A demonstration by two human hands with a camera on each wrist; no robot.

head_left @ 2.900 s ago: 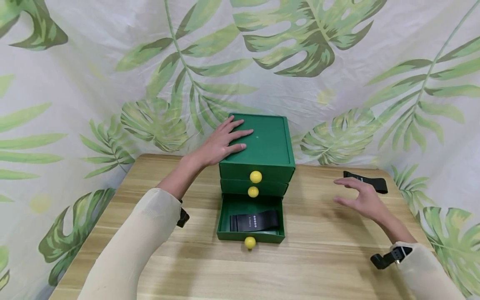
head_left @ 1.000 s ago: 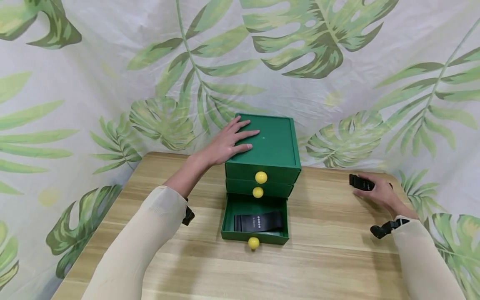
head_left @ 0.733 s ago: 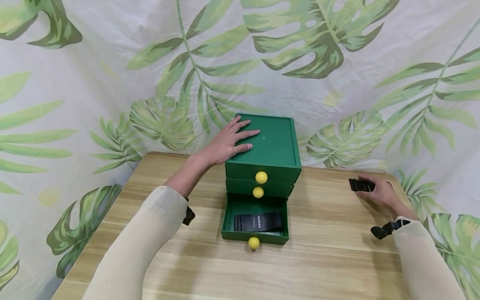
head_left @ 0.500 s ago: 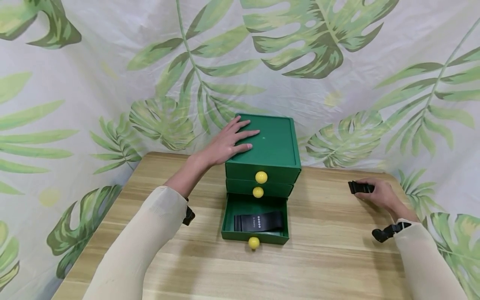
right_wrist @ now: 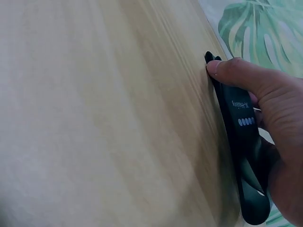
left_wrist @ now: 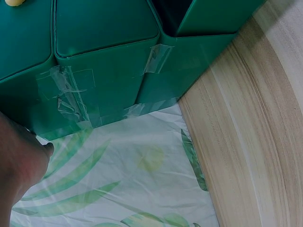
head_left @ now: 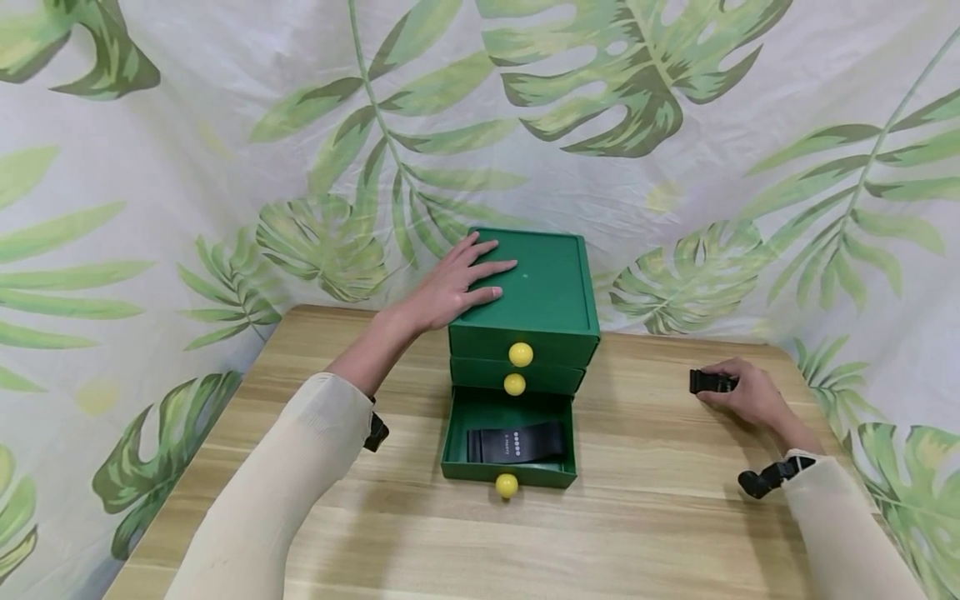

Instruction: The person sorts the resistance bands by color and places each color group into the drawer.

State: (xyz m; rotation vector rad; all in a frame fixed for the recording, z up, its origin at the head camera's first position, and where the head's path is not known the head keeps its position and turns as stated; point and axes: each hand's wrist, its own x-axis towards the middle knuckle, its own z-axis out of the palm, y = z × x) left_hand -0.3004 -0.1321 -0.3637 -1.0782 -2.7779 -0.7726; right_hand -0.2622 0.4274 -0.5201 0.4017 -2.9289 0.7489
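A green three-drawer box (head_left: 536, 287) stands at the back of the table, with my left hand (head_left: 450, 287) resting on its top, fingers spread. In the left wrist view, part of my left hand (left_wrist: 21, 161) shows beside the taped side of the box (left_wrist: 104, 80). Its bottom drawer (head_left: 510, 475) is pulled out and holds a folded black resistance band (head_left: 517, 443) with pale print. On the right, my right hand (head_left: 746, 396) pinches another folded black resistance band (head_left: 705, 382). In the right wrist view, the thumb lies across this band (right_wrist: 236, 127), just over the tabletop.
Yellow round knobs mark the drawers, with the top knob (head_left: 521, 355) and middle knob (head_left: 514, 384) on pushed-in drawers. The wooden table (head_left: 637, 517) ends at the back against a leaf-print cloth (head_left: 420, 108). Each wrist wears a black strapped camera.
My right hand has come down from above the right-hand resistance band, gripped it and shifted it slightly left and toward me. The left hand stays on the box. The view has shifted slightly.
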